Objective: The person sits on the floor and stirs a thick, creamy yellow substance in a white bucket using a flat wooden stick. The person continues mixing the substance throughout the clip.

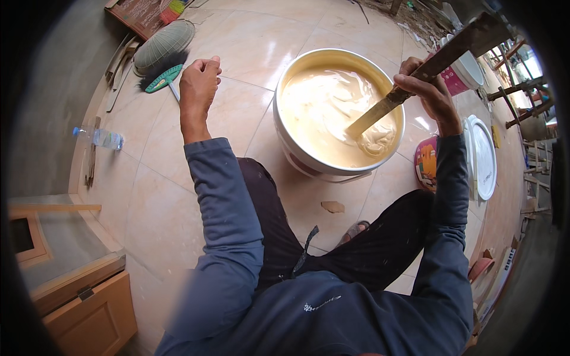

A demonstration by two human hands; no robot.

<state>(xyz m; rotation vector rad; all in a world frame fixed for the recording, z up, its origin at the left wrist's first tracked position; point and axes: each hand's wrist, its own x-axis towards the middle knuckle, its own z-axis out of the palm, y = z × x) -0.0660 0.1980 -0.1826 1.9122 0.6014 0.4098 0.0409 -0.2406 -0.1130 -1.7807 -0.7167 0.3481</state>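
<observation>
Seemingly part-blended, one-o'clock cream mixture [320,101] is needing smoothing; right grip [438,95] is clasping a stick [379,113]; left grip [199,86] is curling, apparently empty.

**Broom [164,79] and woven hat [163,48] close together at upper left!**

Green broom head, dark bristles right by the hat's edge! Below that, a clear plastic bottle [108,139], lying on its side on the pale tiles [160,202], blue cap toward the grey wall [53,142]. Now lower left: a panelled wooden cabinet door [92,314], warm brown. Across to the middle, a flat brown scrap [333,206] on the tiles. And over at upper right, a pink tub [454,80], white-rimmed, well apart from the bottle!
</observation>
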